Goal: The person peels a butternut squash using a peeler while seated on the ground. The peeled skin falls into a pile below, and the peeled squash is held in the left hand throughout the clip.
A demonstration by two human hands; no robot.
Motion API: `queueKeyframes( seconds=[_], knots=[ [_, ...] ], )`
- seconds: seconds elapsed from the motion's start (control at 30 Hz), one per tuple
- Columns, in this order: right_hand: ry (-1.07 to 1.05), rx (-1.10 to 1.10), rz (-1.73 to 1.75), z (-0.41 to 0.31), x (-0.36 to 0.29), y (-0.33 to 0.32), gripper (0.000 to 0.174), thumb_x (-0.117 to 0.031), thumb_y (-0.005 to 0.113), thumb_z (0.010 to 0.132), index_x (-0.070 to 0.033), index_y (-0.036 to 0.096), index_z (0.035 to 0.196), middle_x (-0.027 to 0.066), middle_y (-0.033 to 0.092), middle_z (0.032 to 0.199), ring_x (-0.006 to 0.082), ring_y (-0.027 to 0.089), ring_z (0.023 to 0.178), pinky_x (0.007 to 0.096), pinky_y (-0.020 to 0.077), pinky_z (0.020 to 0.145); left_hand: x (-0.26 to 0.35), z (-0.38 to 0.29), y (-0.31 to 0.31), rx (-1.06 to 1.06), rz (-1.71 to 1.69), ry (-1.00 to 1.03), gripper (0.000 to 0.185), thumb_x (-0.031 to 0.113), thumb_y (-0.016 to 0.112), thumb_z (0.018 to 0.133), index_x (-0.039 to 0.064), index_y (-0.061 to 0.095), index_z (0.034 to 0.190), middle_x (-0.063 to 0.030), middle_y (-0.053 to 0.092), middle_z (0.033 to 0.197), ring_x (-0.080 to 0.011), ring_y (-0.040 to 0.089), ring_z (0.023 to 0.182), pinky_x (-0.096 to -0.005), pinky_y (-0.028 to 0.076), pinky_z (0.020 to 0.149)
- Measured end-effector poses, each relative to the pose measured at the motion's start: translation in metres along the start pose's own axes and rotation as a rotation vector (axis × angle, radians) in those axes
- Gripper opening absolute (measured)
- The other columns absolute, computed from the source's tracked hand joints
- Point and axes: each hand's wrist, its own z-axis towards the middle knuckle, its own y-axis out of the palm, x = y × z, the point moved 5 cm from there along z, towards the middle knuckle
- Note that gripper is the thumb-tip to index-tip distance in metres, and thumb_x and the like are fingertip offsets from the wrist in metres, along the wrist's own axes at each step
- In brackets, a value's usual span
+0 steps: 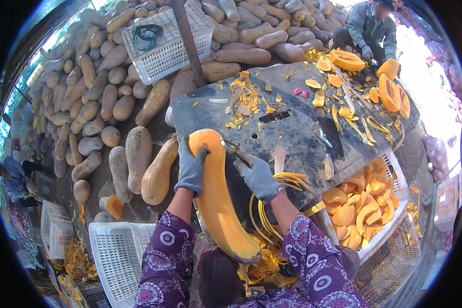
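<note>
A long peeled squash (219, 200), bright orange with some yellow patches, slants from the edge of the dark tabletop down over my lap. My left hand (190, 165), in a grey glove, grips it near its far end, thumb on top. In my gloved right hand (258, 175) is a peeler (231, 147), mostly covered by the fingers, its head against the right side of that end. Long yellow peel strips (263, 211) hang under my right wrist. More peelings (271, 265) lie heaped below the squash's near end.
A wooden-handled knife (329, 167) and another peeler (322, 135) lie on the dark tabletop (223, 115) among scraps. Cut squash pieces fill a white crate (398, 173) at right. Whole squashes (138, 159) are piled left and behind. Across the table sits a co-worker (369, 30) near halved squash.
</note>
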Motion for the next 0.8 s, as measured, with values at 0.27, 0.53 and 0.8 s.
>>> queueKeyframes(
  seconds=[0.27, 0.53, 0.8],
  knots=[
    [-0.117, 0.012, -0.091, -0.017, 0.009, 0.039, 0.033, -0.021, 0.059, 0.089, -0.003, 0.06, 0.117, 0.0221, 0.063, 0.098, 0.0348, 0.062, 0.093, 0.0368, 0.0482, 0.08, -0.023, 0.011, -0.013, 0.039, 0.126, 0.113, 0.071, 0.018, 0.064, 0.089, 0.001, 0.024, 0.145, -0.0128, 0.046, 0.131, -0.0157, 0.058, 0.094, -0.0274, 0.049, 0.082],
    [-0.055, -0.263, -0.302, -0.15, 0.014, 0.009, 0.041, -0.022, 0.056, 0.089, 0.0, 0.055, 0.124, 0.0217, 0.06, 0.097, 0.0361, 0.06, 0.087, 0.0397, 0.0485, 0.077, -0.007, 0.005, 0.0, 0.011, 0.023, 0.017, 0.07, 0.025, 0.068, 0.085, -0.006, 0.032, 0.138, -0.0219, 0.037, 0.139, -0.0304, 0.04, 0.127, -0.0338, 0.034, 0.106],
    [0.02, -0.373, -0.565, -0.29, 0.017, -0.03, 0.046, -0.027, 0.059, 0.087, -0.011, 0.052, 0.13, 0.0173, 0.058, 0.096, 0.0332, 0.061, 0.081, 0.0386, 0.0512, 0.07, 0.015, -0.008, 0.01, -0.057, -0.165, -0.109, 0.065, 0.02, 0.066, 0.087, -0.005, 0.033, 0.138, -0.0174, 0.04, 0.134, -0.0237, 0.049, 0.116, -0.0287, 0.049, 0.086]
  ],
)
